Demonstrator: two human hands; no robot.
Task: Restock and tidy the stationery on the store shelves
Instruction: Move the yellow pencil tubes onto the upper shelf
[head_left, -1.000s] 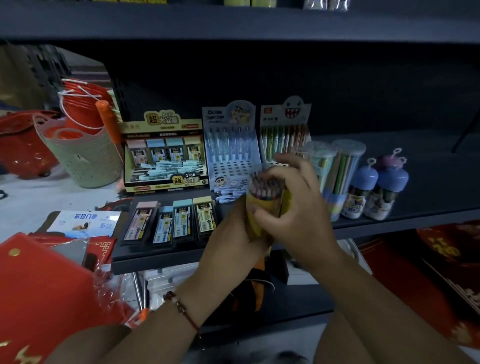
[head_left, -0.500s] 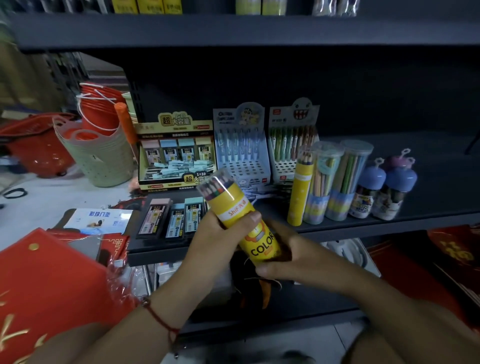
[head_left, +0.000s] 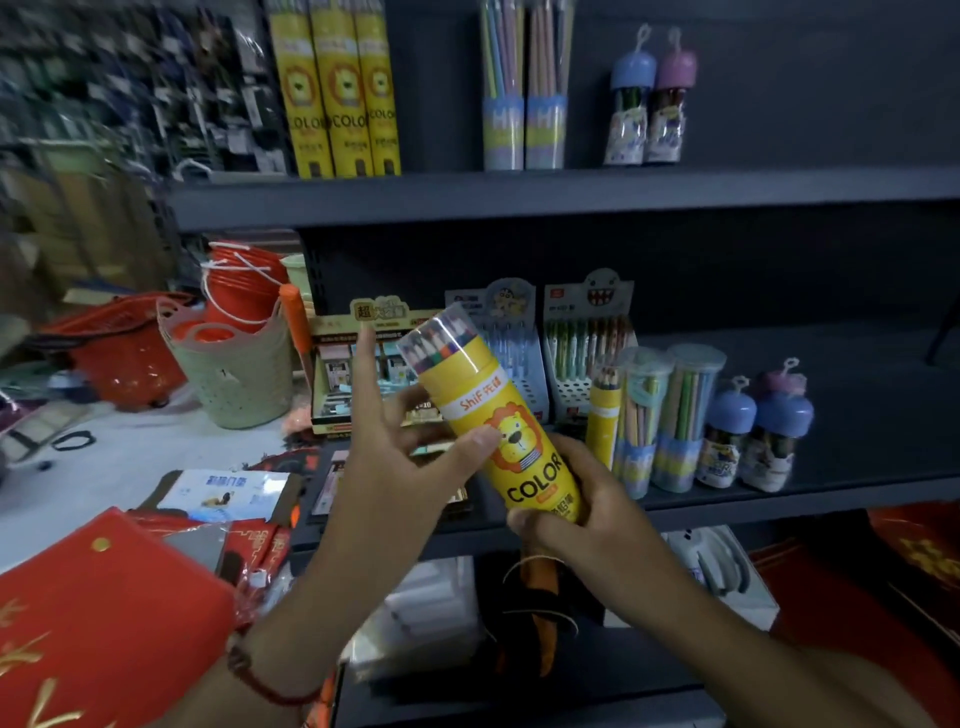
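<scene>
Head view: right hand (head_left: 587, 514) grasps the yellow lion-print coloured-pencil tube (head_left: 498, 431) by its base, tilted before the middle shelf (head_left: 779, 499); left hand (head_left: 400, 457) steadies it, fingers loose. Best stood upright beside matching tubes (head_left: 337, 93) above.

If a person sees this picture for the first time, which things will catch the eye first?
First, the yellow lion pencil tube, tilted in mid-frame, gripped low by the right hand while the left hand steadies its side. Next, three matching yellow tubes upright on the upper shelf, and the red baskets at left.
</scene>
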